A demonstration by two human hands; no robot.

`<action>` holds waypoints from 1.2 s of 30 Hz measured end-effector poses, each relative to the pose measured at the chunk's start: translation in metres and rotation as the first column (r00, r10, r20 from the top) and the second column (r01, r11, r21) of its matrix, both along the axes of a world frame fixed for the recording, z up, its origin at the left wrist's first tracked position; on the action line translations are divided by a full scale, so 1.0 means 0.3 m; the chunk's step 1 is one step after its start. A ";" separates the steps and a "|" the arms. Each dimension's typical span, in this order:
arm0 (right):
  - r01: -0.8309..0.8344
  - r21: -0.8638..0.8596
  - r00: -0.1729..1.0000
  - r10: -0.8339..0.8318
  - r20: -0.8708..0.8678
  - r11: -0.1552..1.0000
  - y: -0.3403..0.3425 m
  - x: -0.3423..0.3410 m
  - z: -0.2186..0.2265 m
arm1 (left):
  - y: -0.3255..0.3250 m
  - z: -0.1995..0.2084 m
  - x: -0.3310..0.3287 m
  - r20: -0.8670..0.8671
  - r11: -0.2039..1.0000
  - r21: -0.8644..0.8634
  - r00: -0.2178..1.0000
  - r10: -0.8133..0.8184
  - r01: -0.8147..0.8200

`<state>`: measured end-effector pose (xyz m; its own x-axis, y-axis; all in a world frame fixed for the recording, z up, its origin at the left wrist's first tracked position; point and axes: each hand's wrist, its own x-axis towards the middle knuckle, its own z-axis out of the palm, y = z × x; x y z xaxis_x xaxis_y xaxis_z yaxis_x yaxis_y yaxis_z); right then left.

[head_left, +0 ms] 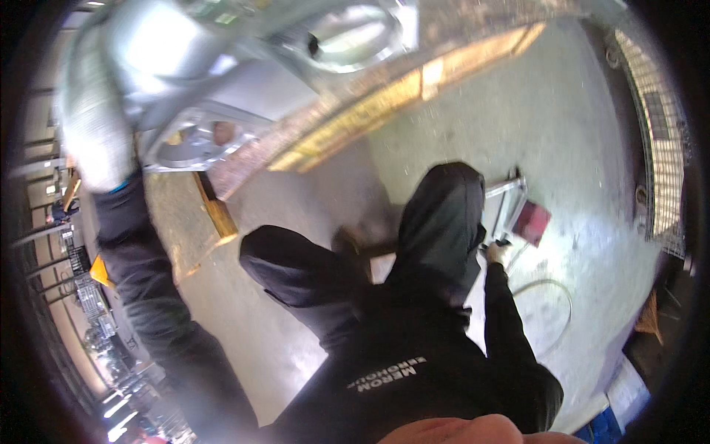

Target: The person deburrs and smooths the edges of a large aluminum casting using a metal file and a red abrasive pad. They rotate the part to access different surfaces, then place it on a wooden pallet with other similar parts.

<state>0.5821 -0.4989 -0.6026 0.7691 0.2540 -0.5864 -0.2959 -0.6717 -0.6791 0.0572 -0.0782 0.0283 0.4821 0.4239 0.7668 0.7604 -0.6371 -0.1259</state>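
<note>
Silver metal [270, 92] shows two round openings [351, 44]. Person's left hand [100, 133] beside it, grip too blurred to tell; right hand [496, 253] clenched on one metal-framed tool [504, 209].

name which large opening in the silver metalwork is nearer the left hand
The lower-left opening, closest to the pale-gloved left hand; the ring-rimmed oval one lies farther right.

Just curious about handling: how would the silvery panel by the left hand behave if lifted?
The silvery panel is probably stiff, given its shaped contours. Being cut through, it may be light for its size; its sheen suggests slipperiness.
</note>
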 end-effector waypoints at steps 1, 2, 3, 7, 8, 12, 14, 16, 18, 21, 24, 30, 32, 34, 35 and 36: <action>0.005 0.025 0.997 -0.007 0.076 1.000 0.092 0.020 0.097 | 0.004 -0.018 0.003 -0.065 0.996 0.089 0.998 0.008 -0.002; -0.090 0.154 0.985 0.065 0.162 0.984 0.194 0.038 0.218 | -0.006 -0.036 -0.001 -0.026 0.999 0.028 0.999 -0.041 0.042; -0.158 0.238 0.959 0.091 0.270 0.958 0.299 0.046 0.360 | -0.022 -0.060 -0.008 -0.094 0.994 0.100 0.994 0.050 -0.041; -0.442 0.656 0.870 0.116 0.479 0.611 0.655 -0.129 0.978 | -0.053 -0.121 0.008 -0.222 0.881 0.463 0.950 0.219 -0.094; -0.523 0.683 0.833 0.135 0.537 0.510 0.715 -0.224 1.108 | -0.060 -0.128 0.021 -0.004 0.939 0.331 0.994 0.105 -0.098; -0.746 0.514 0.657 0.342 0.672 0.424 0.881 -0.651 1.428 | -0.045 -0.088 0.109 0.180 0.983 0.121 0.977 0.118 -0.141; -0.880 0.356 0.424 0.181 0.887 0.314 0.933 -0.819 1.482 | -0.046 -0.062 0.121 0.205 0.993 0.033 0.973 0.104 -0.114; -0.920 0.259 0.300 0.104 0.948 0.293 0.945 -0.935 1.493 | -0.044 -0.045 0.128 0.239 0.989 0.108 0.968 0.076 -0.105; -0.928 0.176 0.248 0.191 0.950 0.329 0.916 -1.008 1.490 | -0.050 -0.043 0.124 0.255 0.993 0.104 0.967 0.026 -0.054; -0.921 0.069 0.240 0.422 0.874 0.382 0.881 -1.064 1.506 | -0.053 -0.047 0.120 0.281 0.994 0.107 0.959 -0.033 0.002; -0.903 -0.005 0.146 0.316 0.937 0.430 0.927 -1.073 1.558 | -0.051 -0.052 0.128 0.339 0.994 0.112 0.940 -0.047 0.009; -0.907 -0.054 0.097 0.334 0.938 0.417 1.021 -1.041 1.642 | -0.018 -0.086 0.130 0.293 0.990 0.142 0.955 -0.035 -0.007; -0.920 -0.136 0.113 0.583 0.804 0.367 0.954 -1.036 1.626 | -0.008 -0.124 0.128 0.293 0.994 0.099 0.956 0.020 -0.051; -0.899 -0.179 0.013 0.432 0.902 0.400 0.946 -1.015 1.600 | -0.020 -0.166 0.119 0.128 0.851 0.408 0.944 0.305 -0.330; -0.886 -0.167 0.000 0.361 0.933 0.433 0.971 -1.000 1.595 | -0.027 -0.176 0.114 0.129 0.891 0.353 0.958 0.256 -0.285; -0.876 -0.120 -0.021 0.210 0.978 0.468 1.002 -0.983 1.590 | -0.035 -0.178 0.112 0.135 0.926 0.295 0.970 0.202 -0.234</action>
<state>0.2871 -0.1984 -0.1258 0.0440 0.7837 0.6196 0.9222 0.2067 -0.3270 0.0908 -0.0886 -0.0252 0.3183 0.2460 0.9155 0.8949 -0.3966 -0.2046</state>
